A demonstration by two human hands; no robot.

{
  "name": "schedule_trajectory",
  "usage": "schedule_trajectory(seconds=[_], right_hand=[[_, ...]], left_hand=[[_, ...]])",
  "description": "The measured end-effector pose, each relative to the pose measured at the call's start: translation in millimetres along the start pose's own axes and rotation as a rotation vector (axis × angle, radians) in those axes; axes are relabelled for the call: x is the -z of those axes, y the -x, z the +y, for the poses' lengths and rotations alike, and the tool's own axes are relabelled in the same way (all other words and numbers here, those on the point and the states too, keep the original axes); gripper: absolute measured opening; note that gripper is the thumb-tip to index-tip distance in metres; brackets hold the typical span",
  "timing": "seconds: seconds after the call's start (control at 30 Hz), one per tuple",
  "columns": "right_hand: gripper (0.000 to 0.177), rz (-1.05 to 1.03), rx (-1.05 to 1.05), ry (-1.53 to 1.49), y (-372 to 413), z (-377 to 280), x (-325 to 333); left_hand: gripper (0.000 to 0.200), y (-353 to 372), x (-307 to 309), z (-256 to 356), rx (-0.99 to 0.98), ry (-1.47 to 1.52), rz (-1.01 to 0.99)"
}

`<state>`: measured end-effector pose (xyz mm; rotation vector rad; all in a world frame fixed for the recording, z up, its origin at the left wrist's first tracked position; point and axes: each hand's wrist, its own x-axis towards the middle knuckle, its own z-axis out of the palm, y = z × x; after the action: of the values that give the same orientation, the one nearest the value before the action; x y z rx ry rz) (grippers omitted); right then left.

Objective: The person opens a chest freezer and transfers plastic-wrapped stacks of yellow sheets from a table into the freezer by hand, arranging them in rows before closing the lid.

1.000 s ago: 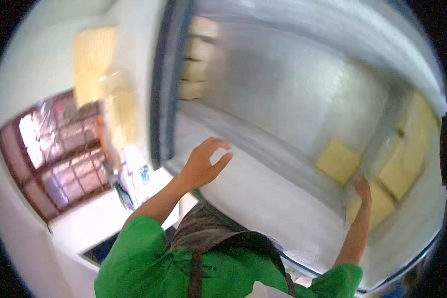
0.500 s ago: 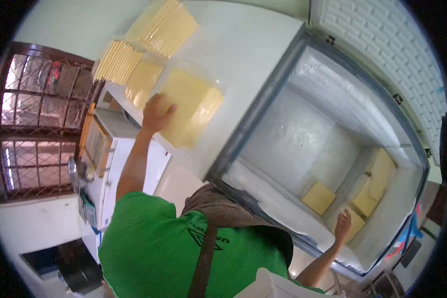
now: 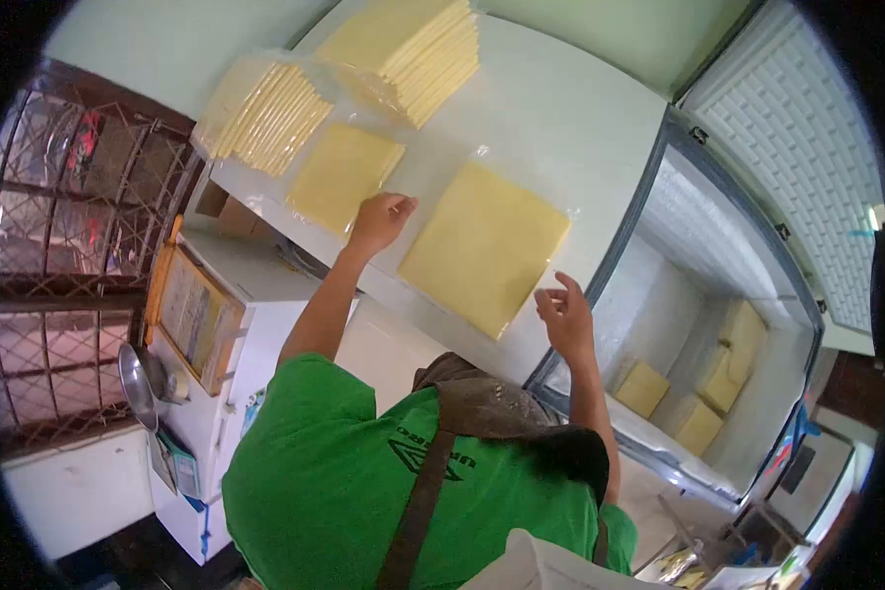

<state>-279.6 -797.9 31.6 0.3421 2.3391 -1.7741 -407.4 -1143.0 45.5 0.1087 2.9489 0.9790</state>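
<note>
A large flat yellow slab in clear plastic [image 3: 487, 246] lies on the white worktop between my two hands. My left hand [image 3: 380, 224] hovers by its left side, fingers loosely bent and nothing in them. Just beyond that hand is a smaller wrapped yellow slab [image 3: 346, 175]. At the large slab's right edge, my right hand [image 3: 566, 317] is open with fingers spread, holding nothing. Two stacks of similar wrapped slabs stand farther back: a shorter one [image 3: 270, 113] at the left and a taller one [image 3: 403, 59] beside it.
An open chest freezer [image 3: 649, 162] adjoins the worktop on the right, its lid [image 3: 796, 147] raised. Several yellow blocks [image 3: 642, 388] lie inside it. To the left are a white cabinet [image 3: 236, 339], a metal pan [image 3: 138, 385] and a barred window [image 3: 69, 197].
My right hand has come out of the freezer to the large slab's right edge. My left hand has lifted off the slab's left part. The view has turned toward the worktop.
</note>
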Motion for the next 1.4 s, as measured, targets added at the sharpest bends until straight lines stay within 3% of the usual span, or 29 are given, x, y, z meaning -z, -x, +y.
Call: schedule_trajectory(seconds=[0.23, 0.3, 0.43, 0.5, 0.53, 0.6, 0.63, 0.7, 0.77, 0.83, 0.87, 0.93, 0.97, 1.03, 1.1, 1.17, 1.23, 1.27, 1.3, 1.33, 1.4], right_hand=[[0.052, 0.135, -0.162, 0.068, -22.8, -10.0, -36.6], [0.045, 0.162, -0.064, 0.326, -18.8, -29.7, -33.8], [0.041, 0.185, -0.001, 0.321, -19.1, -37.8, -41.3], [0.039, 0.141, -0.016, 0.427, -19.2, -49.7, -46.6], [0.039, 0.136, -0.015, 0.421, -20.4, -49.6, -48.9], [0.034, -0.013, -0.067, 0.342, -24.1, -47.2, -48.8], [0.034, -0.009, -0.069, 0.329, -24.3, -46.3, -50.5], [0.033, -0.228, -0.091, -0.193, -18.6, -42.7, -52.5], [0.035, -0.256, -0.048, -0.157, -10.1, -47.2, -41.4], [0.037, -0.292, -0.001, -0.117, -4.5, -40.6, -31.8], [0.037, -0.273, -0.045, -0.186, -1.7, -33.7, -26.8], [0.039, -0.247, -0.076, -0.225, 1.0, -22.3, -16.7], [0.039, -0.246, -0.079, -0.233, 1.3, -17.0, -14.8], [0.038, -0.173, -0.143, -0.235, -0.6, -7.6, -13.5], [0.042, -0.165, -0.169, -0.151, -3.8, -6.5, -12.8], [0.045, -0.126, -0.212, -0.089, -3.7, -4.9, -16.9], [0.06, 0.112, -0.273, 0.069, -6.0, -8.3, -26.5], [0.065, 0.189, -0.235, -0.001, -13.1, 9.8, -37.2], [0.069, 0.266, -0.199, -0.069, -20.2, 26.9, -49.3], [0.073, 0.213, -0.227, -0.149, -26.7, 22.5, -51.2], [0.08, 0.219, -0.314, -0.172, -32.4, 9.1, -60.0]], left_hand=[[0.041, 3.8, -13.0, 33.4, -0.005, 0.162, -0.14], [0.044, -5.3, -1.9, 43.6, 0.134, 0.155, -0.362], [0.046, -13.0, -5.4, 45.9, 0.092, 0.265, -0.495], [0.041, -13.4, -12.3, 45.4, 0.12, 0.688, -0.41], [0.041, -14.2, -11.4, 39.0, 0.124, 0.682, -0.407], [0.037, -18.0, -6.2, 31.3, 0.216, 0.91, -0.559], [0.037, -20.7, 3.0, 24.6, 0.215, 0.897, -0.565], [0.029, -25.7, 51.1, 16.9, 0.16, 0.541, -0.449], [0.027, -28.7, 115.4, 18.2, -0.006, 0.317, -0.341], [0.022, -13.5, 173.2, 61.7, -0.088, 0.14, -0.078], [0.022, -15.2, 186.9, 66.9, -0.09, 0.129, -0.088], [0.025, -18.0, 203.2, 70.2, -0.001, -0.252, 0.014], [0.025, -21.7, 197.4, 60.6, -0.002, -0.258, 0.009], [0.032, -38.9, 161.3, 15.9, -0.203, -0.753, 0.17], [0.042, -63.2, 105.6, -34.1, -0.011, -0.87, 0.0], [0.047, -62.7, 50.7, -94.9, -0.262, -0.682, -0.09], [0.054, -59.9, 15.7, -49.0, -0.109, -0.499, -0.245], [0.054, -59.0, -3.3, -34.1, -0.156, -0.502, -0.281], [0.056, -56.1, -19.3, -21.4, -0.048, -0.231, -0.376], [0.057, -51.0, -34.0, -9.9, 0.074, 0.037, -0.474], [0.059, -41.6, -57.1, 12.5, 0.061, 0.073, -0.477]])
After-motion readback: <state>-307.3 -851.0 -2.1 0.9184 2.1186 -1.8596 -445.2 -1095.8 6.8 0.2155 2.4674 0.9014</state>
